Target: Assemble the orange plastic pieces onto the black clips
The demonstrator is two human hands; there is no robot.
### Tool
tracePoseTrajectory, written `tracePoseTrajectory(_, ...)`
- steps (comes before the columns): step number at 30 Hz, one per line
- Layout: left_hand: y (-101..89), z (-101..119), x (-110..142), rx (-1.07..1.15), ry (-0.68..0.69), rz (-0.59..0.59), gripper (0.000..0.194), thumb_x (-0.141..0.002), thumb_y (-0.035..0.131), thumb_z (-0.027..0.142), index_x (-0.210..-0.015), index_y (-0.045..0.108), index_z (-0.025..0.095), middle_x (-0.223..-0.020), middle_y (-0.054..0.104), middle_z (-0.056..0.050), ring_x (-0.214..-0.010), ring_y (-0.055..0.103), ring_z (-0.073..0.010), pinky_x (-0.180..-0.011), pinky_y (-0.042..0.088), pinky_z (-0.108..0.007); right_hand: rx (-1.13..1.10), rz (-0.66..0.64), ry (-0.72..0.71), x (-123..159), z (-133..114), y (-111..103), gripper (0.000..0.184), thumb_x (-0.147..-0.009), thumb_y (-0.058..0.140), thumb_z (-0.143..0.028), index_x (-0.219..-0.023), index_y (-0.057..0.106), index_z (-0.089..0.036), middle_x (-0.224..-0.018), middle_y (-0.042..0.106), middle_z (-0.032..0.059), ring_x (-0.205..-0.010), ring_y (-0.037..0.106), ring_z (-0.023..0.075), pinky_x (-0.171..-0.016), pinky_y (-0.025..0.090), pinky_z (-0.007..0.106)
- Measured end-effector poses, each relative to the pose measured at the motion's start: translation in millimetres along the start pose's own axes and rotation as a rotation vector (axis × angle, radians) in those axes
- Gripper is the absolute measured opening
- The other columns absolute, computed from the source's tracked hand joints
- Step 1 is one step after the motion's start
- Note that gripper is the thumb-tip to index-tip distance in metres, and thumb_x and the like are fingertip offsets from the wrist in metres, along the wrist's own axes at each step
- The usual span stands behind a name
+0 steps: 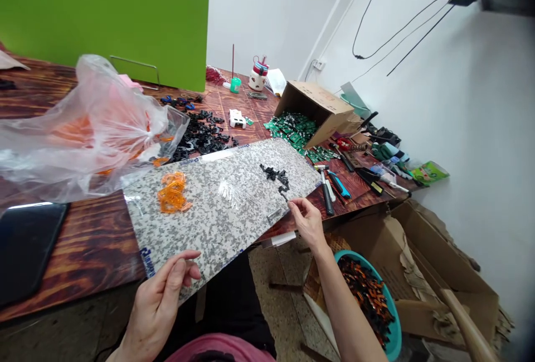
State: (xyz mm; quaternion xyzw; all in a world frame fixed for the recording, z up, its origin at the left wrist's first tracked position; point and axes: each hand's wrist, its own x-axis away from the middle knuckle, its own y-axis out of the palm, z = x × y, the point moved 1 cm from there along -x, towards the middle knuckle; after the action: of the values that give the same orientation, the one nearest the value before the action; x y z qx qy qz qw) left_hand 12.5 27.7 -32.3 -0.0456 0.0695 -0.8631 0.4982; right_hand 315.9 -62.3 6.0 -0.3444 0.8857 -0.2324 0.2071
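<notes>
A grey speckled board (pixel 200 236) lies across the table in front of me. At its right end my right hand (pixel 308 221) pinches a small black plastic piece (pixel 285 196) at the edge of a little pile of black plastic pieces (pixel 273 174). My left hand (pixel 165 289) hovers over the board's near left edge, fingers loosely curled and nothing visible in them. Orange translucent plastic parts (pixel 172 195) are heaped on the board's left side. Between the two heaps lies a fan of thin silvery pieces (pixel 229 194), too small to name.
Behind the board are a plastic bag (pixel 96 128) with orange contents, many black parts (pixel 204 133) and a tipped carton (pixel 320 103) spilling green circuit boards (pixel 295 128). A hammer (pixel 327 195) lies at right. Below stands a turquoise basin (pixel 395 323) of orange-black parts.
</notes>
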Motion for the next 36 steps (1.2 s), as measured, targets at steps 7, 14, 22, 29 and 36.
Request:
tracePoseTrajectory(7, 11.5, 25, -5, 0.108, -0.080, -0.210, 0.032, -0.090, 0.046, 0.045, -0.108, 0.062, 0.024, -0.089, 0.069, -0.003, -0.081, 0.064, -0.0173, -0.078, 0.053, -0.027, -0.499, -0.570, 0.153, 53, -84, 37, 0.029, -0.081, 0.060, -0.045, -0.080, 0.061, -0.016, -0.061, 0.052, -0.0035, -0.054, 0.046, 0.0076, -0.051, 0.038, 0.019)
tracePoseTrajectory(14, 10.9, 25, -5, 0.292, -0.236, -0.120, 0.041, -0.080, 0.058, 0.053, -0.094, 0.069, 0.017, -0.074, 0.067, -0.002, -0.066, 0.059, -0.0143, -0.063, 0.052, -0.022, -0.678, -0.770, 0.267, 60, -91, 67, 0.034, -0.076, 0.065, -0.049, -0.075, 0.060, -0.015, -0.060, 0.050, -0.0048, -0.048, 0.041, 0.0042, -0.047, 0.033, 0.017)
tracePoseTrajectory(22, 6.3, 10, 0, 0.389, -0.345, -0.048, 0.042, -0.066, 0.070, 0.055, -0.087, 0.076, 0.019, -0.068, 0.069, 0.000, -0.068, 0.062, -0.0161, -0.063, 0.052, -0.020, -0.647, -0.862, 0.296, 59, -83, 92, 0.037, -0.079, 0.060, -0.051, -0.075, 0.060, -0.015, -0.061, 0.053, -0.0029, -0.045, 0.041, 0.0043, -0.043, 0.031, 0.018)
tracePoseTrajectory(29, 4.5, 17, -3, 0.518, -0.531, 0.055, 0.049, -0.050, 0.079, 0.056, -0.084, 0.078, 0.021, -0.064, 0.071, 0.001, -0.060, 0.059, -0.0102, -0.060, 0.051, -0.014, 0.143, -0.334, -0.149, -21, -59, 81, 0.025, -0.089, 0.048, -0.036, -0.087, 0.065, -0.018, -0.083, 0.065, 0.0040, -0.075, 0.057, 0.0147, -0.069, 0.042, 0.025)
tracePoseTrajectory(36, 2.6, 12, 0, 0.538, -0.498, 0.068, 0.048, -0.056, 0.078, 0.054, -0.090, 0.076, 0.019, -0.070, 0.073, 0.000, -0.063, 0.059, -0.0098, -0.060, 0.048, -0.014, 0.359, -0.236, -0.125, -49, -33, 87, 0.011, -0.081, 0.058, -0.025, -0.076, 0.066, -0.019, -0.082, 0.066, 0.0058, -0.082, 0.057, 0.0192, -0.076, 0.038, 0.028)
